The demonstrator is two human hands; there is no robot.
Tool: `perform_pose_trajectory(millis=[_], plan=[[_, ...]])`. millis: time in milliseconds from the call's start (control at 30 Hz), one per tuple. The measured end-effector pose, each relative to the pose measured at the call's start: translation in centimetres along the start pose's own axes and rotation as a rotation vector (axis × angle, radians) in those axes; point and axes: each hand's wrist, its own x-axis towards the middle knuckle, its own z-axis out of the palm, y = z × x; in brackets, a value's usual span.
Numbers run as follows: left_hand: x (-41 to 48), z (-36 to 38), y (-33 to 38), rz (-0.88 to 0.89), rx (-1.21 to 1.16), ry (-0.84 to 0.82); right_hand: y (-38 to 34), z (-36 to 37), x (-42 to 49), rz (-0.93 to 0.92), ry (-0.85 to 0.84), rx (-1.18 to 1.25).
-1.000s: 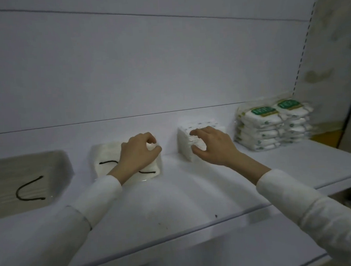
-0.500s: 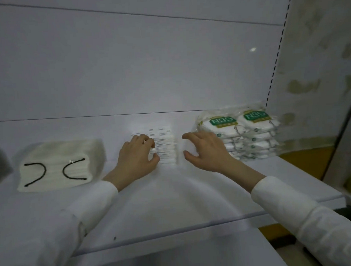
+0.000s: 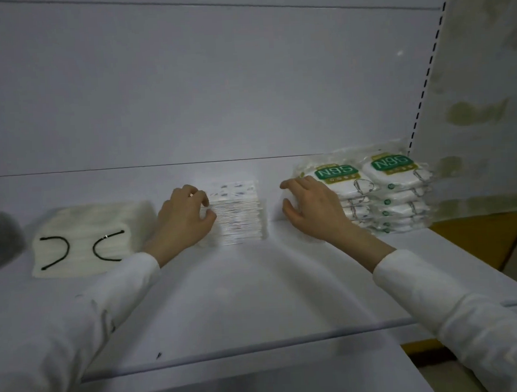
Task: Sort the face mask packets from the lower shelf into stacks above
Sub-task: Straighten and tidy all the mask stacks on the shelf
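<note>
Packet stack (image 3: pixel 241 216) is pinched edge-only by curled fingers of left hand (image 3: pixel 185 220). Right hand (image 3: pixel 310 212) fingers are held wide, so it could easily be toppled.

The front half of the shelf (image 3: pixel 256 300), across the lower middle of the frame, is open to a reach from its front edge. Three obstacles stand along the back: a pile of white masks (image 3: pixel 89 240) at left, a middle stack (image 3: pixel 240 217) at centre, and N95 packets (image 3: pixel 386 195) at right, close to the side wall (image 3: pixel 485 94). The left hand (image 3: pixel 183 220) fills the gap between pile and middle stack, fingers curled on the stack's left edge. The right hand (image 3: pixel 312 211) sits just beside the N95 packets, leaving a narrow free strip next to the middle stack. Above the stacks there is room in front of the back panel (image 3: pixel 216 93).
</note>
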Motion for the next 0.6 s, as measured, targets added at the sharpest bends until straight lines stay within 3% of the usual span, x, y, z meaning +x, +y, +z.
perform_pose_trajectory(millis=[167, 267, 467, 600], plan=[[1.7, -0.5, -3.7, -0.079, 0.004, -0.032, -1.0, 2.4, 2.9, 0.074, -0.106, 0.02], [3.1, 0.2, -5.3, -0.191, -0.114, -0.035, -1.9, 4.0, 4.7, 0.251, -0.192, 0.105], [5.3, 2.7, -6.3, -0.617, -0.517, -0.184, -2.7, 7.0, 7.4, 0.737, -0.441, 0.368], [5.7, 4.4, -7.0, -0.813, -1.025, -0.338, -1.1, 9.2, 8.3, 0.946, -0.539, 0.601]])
